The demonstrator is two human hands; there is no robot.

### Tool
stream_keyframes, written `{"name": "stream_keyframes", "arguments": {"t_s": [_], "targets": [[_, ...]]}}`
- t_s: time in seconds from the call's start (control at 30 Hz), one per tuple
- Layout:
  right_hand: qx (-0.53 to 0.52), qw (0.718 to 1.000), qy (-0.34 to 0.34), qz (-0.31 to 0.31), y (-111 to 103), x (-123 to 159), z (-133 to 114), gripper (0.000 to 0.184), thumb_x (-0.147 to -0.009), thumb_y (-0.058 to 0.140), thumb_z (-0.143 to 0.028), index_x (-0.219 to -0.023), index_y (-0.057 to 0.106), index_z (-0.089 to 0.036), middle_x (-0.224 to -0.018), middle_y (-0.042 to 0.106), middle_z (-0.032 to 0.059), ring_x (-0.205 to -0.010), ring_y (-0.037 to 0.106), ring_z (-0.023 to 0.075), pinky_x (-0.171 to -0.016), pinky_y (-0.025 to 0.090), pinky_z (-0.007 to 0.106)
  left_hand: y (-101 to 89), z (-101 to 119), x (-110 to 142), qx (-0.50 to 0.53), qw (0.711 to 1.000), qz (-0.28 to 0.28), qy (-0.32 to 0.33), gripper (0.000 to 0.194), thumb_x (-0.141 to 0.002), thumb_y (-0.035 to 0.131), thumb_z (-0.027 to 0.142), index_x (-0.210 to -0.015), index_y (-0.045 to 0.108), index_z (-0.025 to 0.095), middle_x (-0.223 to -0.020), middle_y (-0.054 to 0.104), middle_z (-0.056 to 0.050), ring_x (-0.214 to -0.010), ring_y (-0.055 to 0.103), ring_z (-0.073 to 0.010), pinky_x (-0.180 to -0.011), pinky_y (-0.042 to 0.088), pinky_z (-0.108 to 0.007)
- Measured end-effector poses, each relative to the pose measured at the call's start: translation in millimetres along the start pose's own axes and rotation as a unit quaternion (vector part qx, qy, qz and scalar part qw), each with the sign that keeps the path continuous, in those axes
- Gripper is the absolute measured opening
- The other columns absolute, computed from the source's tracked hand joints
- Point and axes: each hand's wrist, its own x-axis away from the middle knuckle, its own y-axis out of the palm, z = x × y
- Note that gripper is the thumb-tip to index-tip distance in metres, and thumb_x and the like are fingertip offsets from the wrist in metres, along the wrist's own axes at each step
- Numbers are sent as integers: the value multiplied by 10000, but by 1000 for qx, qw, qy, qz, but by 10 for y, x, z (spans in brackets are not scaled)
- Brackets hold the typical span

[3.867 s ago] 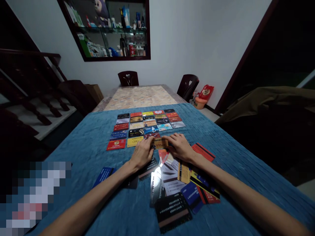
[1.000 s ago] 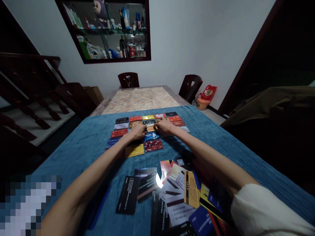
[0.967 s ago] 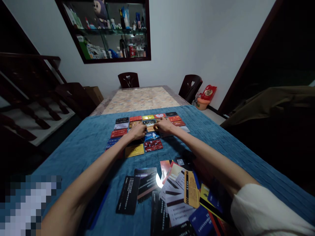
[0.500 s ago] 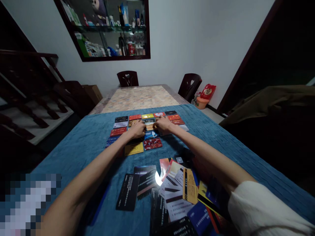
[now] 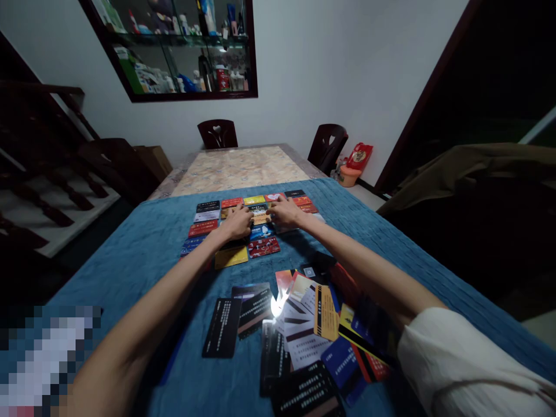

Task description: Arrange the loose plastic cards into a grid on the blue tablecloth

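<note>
Rows of bank-type plastic cards lie face up on the blue cloth (image 5: pixel 117 249). My left hand (image 5: pixel 238 222) rests over the middle of these rows, fingers bent and spread, the fingertips down on the cards. Opposite it, my right hand (image 5: pixel 284 213) also has its fingers apart and touches the cards. Between the two hands shows a tan card (image 5: pixel 262 219), with the fingertips at its sides. Just nearer to me lie a blue card (image 5: pixel 262 231), a dark red card (image 5: pixel 264 247) and a yellow card (image 5: pixel 231 256). My palms and fingers hide several cards.
Closer to me, a loose heap of overlapping cards (image 5: pixel 304 336) lies mostly stripe side up, with a bright light glare on it. Beyond the cloth the patterned tabletop (image 5: pixel 243 165) shows. Dark chairs (image 5: pixel 328 147) stand around it, and a glass-shelved cabinet (image 5: pixel 191 95) is set in the wall.
The whole view has shifted slightly, so the table sits higher and further left. Both hands stay over the same middle cards, with only small finger movements.
</note>
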Motion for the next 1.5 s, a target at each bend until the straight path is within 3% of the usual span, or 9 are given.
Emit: {"name": "stream_keyframes", "arguments": {"t_s": [0.17, 0.5, 0.7, 0.93, 1.1, 1.3, 1.5], "targets": [[2, 1000, -21, 18, 27, 221, 72, 304, -917, 546, -231, -1186, 687, -246, -1281, 632, 114, -1216, 405, 347, -891, 372, 456, -45, 158, 114, 9, 999, 43, 22, 307, -878, 452, 177, -1098, 665, 151, -1189, 600, -170, -1208, 428, -344, -917, 383, -516], [-28, 996, -25, 85, 177, 824, 195, 263, -922, 568, -254, -1143, 710, -233, -1168, 676, 105, -1147, 424, 303, -876, 307, 421, 14, 628, 487, 86, 985, 103, 110, 256, -926, 461, 238, -1082, 653, 173, -1140, 617, -136, -1191, 429, -320, -934, 374, -520], [-46, 990, -38, 129, 247, 1183, 147, 244, -922, 573, -260, -1118, 717, -241, -1147, 685, 92, -1143, 434, 295, -884, 300, 427, -34, 938, 763, 148, 972, 97, 156, 245, -889, 527, 225, -1103, 644, 200, -1177, 625, -114, -1205, 428, -311, -971, 363, -537], [-80, 978, -63, 181, 327, 1451, 9, 205, -934, 572, -254, -1074, 721, -236, -1059, 696, 83, -1102, 448, 268, -862, 306, 412, -115, 1243, 1050, 191, 950, 46, 242, 276, -907, 534, 253, -1167, 620, 222, -1272, 620, -92, -1290, 388, -323, -1033, 321, -565], [-104, 976, -59, 183, 305, 1523, -111, 204, -951, 555, -252, -1070, 720, -234, -1058, 698, 89, -1104, 458, 271, -871, 324, 421, -97, 1287, 1116, 171, 954, 21, 244, 226, -920, 530, 269, -1104, 658, 240, -1320, 597, -95, -1308, 382, -334, -1015, 334, -568], [-113, 976, -74, 171, 297, 1564, -237, 220, -964, 530, -250, -1083, 715, -233, -1070, 696, 99, -1120, 464, 279, -874, 333, 423, -65, 1213, 1150, 116, 967, 35, 223, 167, -919, 539, 266, -1016, 656, 199, -1364, 567, -124, -1357, 366, -350, -1038, 329, -594], [-129, 976, -83, 154, 297, 1605, -289, 210, -955, 554, -275, -1082, 712, -221, -1058, 701, 95, -1100, 478, 275, -878, 327, 424, -93, 1117, 1182, 106, 977, 16, 183, 124, -922, 541, 248, -953, 630, 167, -1239, 644, -131, -1356, 398, -353, -1021, 354, -573]]}}
